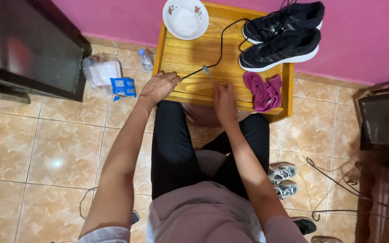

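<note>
nearest the camera are the person's pale mauve top and black-trousered legs (172, 148), seated, with both bare forearms reaching forward over the knees. a pair of grey and white trainers (283, 179) sits on the tan floor tiles (32, 148) just to the right of the legs, and thin dark wire loops lie further right by a dark cabinet (386, 126).

the left hand (158, 87) rests on the near edge of the small wooden table (185, 56), fingers curled down and pinched around the near end of a black shoelace (220, 49). the lace runs from that hand away across the tabletop, curving up and then right toward the shoes. the right hand (225, 101) is just beside it, also at the near edge, fingers closed around a thin pale stick-like tool (209, 73) whose tip points up and left, almost meeting the lace; what the tool is exactly cannot be told.

just right of the right hand a crumpled magenta cloth (264, 92) lies on the table. beyond it stands a pair of black sneakers with white soles (282, 33), side by side at the far right corner. a white bowl with small flower prints (185, 19) sits at the far left edge, against the pink wall (365, 40).

on the floor left of the table lie a blue packet (123, 87), a clear plastic bottle (145, 59) and a clear bag (99, 69), next to a dark cabinet (28, 45).
</note>
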